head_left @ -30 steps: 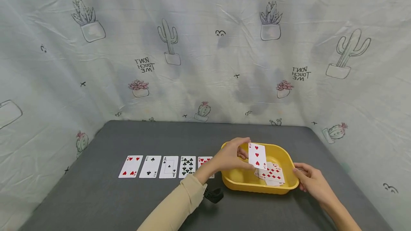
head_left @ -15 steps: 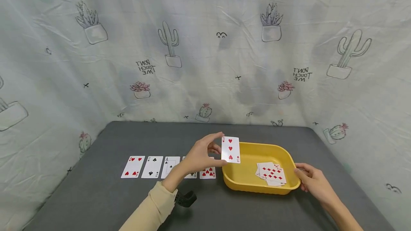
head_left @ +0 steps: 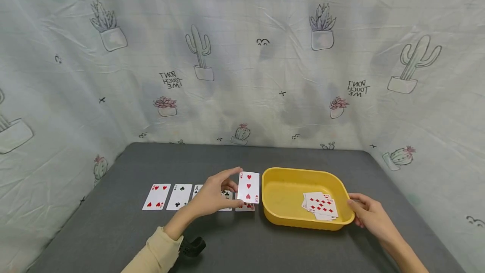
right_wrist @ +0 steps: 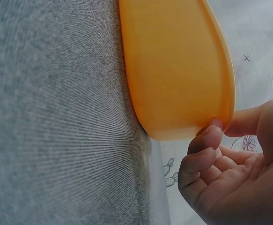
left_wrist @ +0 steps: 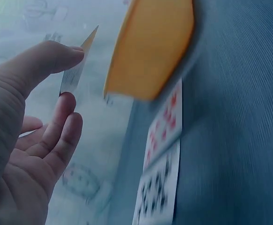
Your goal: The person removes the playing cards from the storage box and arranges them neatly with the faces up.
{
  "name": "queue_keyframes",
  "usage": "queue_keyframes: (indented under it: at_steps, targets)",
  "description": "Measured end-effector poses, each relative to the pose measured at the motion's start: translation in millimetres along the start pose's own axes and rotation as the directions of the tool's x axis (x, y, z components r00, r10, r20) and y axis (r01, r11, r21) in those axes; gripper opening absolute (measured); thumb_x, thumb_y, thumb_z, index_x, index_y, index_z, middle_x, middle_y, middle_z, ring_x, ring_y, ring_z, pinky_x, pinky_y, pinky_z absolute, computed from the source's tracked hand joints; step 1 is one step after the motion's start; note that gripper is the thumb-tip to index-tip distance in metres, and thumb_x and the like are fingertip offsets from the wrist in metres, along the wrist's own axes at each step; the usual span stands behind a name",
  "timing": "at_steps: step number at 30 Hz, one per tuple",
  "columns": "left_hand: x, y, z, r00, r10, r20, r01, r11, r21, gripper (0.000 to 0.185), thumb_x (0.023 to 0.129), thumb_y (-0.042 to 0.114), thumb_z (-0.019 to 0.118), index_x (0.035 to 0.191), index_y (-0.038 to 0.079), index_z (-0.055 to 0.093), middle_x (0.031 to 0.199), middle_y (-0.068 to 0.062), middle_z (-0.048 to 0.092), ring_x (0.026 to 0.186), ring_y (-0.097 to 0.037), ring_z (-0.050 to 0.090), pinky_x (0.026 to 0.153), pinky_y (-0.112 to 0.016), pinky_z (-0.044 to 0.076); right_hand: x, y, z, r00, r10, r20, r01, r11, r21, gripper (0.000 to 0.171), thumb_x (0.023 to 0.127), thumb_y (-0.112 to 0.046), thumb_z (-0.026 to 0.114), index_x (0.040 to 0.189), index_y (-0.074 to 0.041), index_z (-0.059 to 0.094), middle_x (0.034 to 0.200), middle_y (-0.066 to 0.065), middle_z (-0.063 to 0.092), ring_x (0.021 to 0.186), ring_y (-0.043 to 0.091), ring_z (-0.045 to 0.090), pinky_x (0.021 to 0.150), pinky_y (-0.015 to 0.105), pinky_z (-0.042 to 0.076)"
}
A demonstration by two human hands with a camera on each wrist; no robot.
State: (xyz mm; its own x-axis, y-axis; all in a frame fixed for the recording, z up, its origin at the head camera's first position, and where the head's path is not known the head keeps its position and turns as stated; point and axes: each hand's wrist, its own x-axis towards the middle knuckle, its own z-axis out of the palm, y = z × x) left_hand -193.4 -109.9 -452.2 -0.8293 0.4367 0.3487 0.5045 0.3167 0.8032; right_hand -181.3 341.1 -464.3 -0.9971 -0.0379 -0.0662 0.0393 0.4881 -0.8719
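My left hand (head_left: pixel 216 195) pinches a three of hearts (head_left: pixel 248 187) by its left edge and holds it upright just above the right end of a row of face-up cards (head_left: pixel 182 197) on the grey table. In the left wrist view the same card (left_wrist: pixel 75 70) shows edge-on between thumb and fingers (left_wrist: pixel 66 112). My right hand (head_left: pixel 365 214) grips the right rim of a yellow tray (head_left: pixel 288 218); its fingers (right_wrist: pixel 206 145) curl under the tray's edge (right_wrist: pixel 173 70). Inside the tray lies a small pile of cards (head_left: pixel 320 205) with a red diamonds card on top.
The row holds a four of hearts (head_left: pixel 156 196), a two of clubs (head_left: pixel 179 196), an ace, a clubs card and a hearts card (head_left: pixel 245 207), partly hidden by my hand. A dark strap (head_left: pixel 191 247) is on my left wrist. A cactus-print cloth (head_left: pixel 242 62) walls the table.
My left hand has carried the three of hearts out of the tray, leftward and down, to just over the row's right end. The right hand stays on the tray rim.
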Motion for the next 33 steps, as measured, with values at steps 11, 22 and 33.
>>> queue_keyframes:
  at_steps: [11,22,33]
  targets:
    - [-59.1,-11.7,-67.2,0.986,-0.067,-0.152,0.08,0.994,0.076,0.087,0.075,0.025,0.088,0.148,0.018,0.042,0.097,-0.001,0.065,0.091,-0.019,0.065,0.091,-0.039,0.049,-2.0,0.9,-7.2,1.0,0.007,0.012,-0.007,1.0,-0.003,0.051,0.104,-0.027,0.052,0.138,0.009,0.043,0.078,0.011,0.059,0.06,0.018,0.051,0.054,0.032,0.046]
    - [-113.4,-28.2,-142.1,0.978,-0.124,-0.168,0.154,0.971,0.181,0.084,0.08,0.02,0.084,0.15,0.01,0.039,0.104,-0.006,0.063,0.089,-0.018,0.064,0.085,-0.028,0.05,-2.8,0.9,-9.6,1.0,-0.013,0.021,0.012,1.0,0.018,0.052,0.103,-0.027,0.054,0.139,0.01,0.043,0.082,0.012,0.061,0.059,0.019,0.052,0.054,0.032,0.047]
    - [-170.4,-59.4,-202.1,0.942,-0.263,-0.208,0.322,0.881,0.346,0.077,0.085,0.023,0.08,0.15,0.02,0.042,0.143,-0.01,0.044,0.108,-0.006,0.052,0.081,-0.03,0.05,-5.6,2.4,-11.2,0.999,-0.038,0.03,0.037,0.999,0.019,0.051,0.103,-0.025,0.055,0.138,0.01,0.043,0.081,0.012,0.06,0.06,0.02,0.052,0.055,0.032,0.047]
